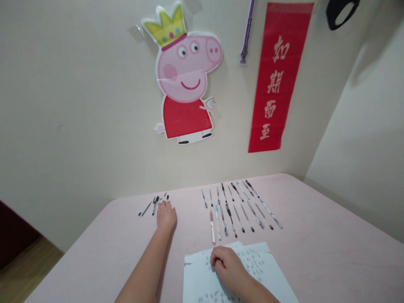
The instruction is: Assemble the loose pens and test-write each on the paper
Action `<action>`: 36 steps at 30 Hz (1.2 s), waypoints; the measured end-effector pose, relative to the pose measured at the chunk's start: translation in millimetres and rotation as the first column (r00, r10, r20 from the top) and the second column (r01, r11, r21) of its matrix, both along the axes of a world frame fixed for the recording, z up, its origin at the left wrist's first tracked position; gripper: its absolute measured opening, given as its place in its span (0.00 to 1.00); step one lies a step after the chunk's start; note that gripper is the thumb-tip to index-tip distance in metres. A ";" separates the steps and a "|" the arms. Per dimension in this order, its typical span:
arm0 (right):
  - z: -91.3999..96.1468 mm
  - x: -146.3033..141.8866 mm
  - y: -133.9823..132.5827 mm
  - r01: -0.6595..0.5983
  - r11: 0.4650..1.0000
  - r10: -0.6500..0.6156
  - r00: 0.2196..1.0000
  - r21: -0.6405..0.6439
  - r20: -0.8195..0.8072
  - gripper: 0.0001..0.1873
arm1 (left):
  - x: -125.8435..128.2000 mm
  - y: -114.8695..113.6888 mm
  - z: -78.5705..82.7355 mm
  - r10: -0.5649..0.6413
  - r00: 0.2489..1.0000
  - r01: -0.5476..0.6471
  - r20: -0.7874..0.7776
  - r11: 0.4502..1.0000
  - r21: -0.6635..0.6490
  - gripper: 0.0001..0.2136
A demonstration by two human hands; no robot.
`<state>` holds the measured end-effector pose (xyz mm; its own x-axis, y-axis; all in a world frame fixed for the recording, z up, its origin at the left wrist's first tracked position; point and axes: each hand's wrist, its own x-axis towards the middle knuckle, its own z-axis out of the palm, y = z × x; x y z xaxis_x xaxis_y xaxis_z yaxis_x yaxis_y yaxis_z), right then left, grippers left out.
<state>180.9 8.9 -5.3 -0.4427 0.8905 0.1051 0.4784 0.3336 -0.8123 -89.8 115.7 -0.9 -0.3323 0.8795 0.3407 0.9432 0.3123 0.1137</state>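
Note:
My left hand [166, 216] reaches to the far left of the table, its fingers bent down over a loose group of pens [155, 201]. The fingertips are hidden, so what they grip cannot be made out. A black pen end [167, 197] shows just beyond them. On the written paper sheets [197, 277] rests my right hand [229, 267], curled into a loose fist with no object visible in it. To the right, several pens lie side by side in two rows, among them a pink-and-white pen [212, 227] and a black pen [231, 219].
The pens lie on a pink-covered table [331, 252] pushed against the wall. Above it are a cartoon pig cutout [187, 118], a red banner [280, 75], a hanging purple strap [248, 31] and a black object [333, 14]. Wooden floor [30, 269] shows at lower left.

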 end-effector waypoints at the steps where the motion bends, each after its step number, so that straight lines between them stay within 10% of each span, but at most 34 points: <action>1: -0.2 0.0 -0.1 0.000 1.000 0.000 1.000 0.001 -0.002 0.15 | -1.2 2.7 0.2 0.011 1.000 -0.011 -0.008 1.000 -0.007 0.21; 20: 2.9 -1.0 -0.6 -0.006 1.000 0.006 1.000 -0.024 0.030 0.15 | -2.9 -3.1 6.1 -0.025 0.997 0.032 0.074 0.995 -0.094 0.16; 36: 3.4 -0.3 -2.0 -0.008 1.000 0.008 1.000 -0.017 0.014 0.15 | 46.5 -80.0 7.9 -0.362 0.889 0.401 0.280 0.911 -0.097 0.19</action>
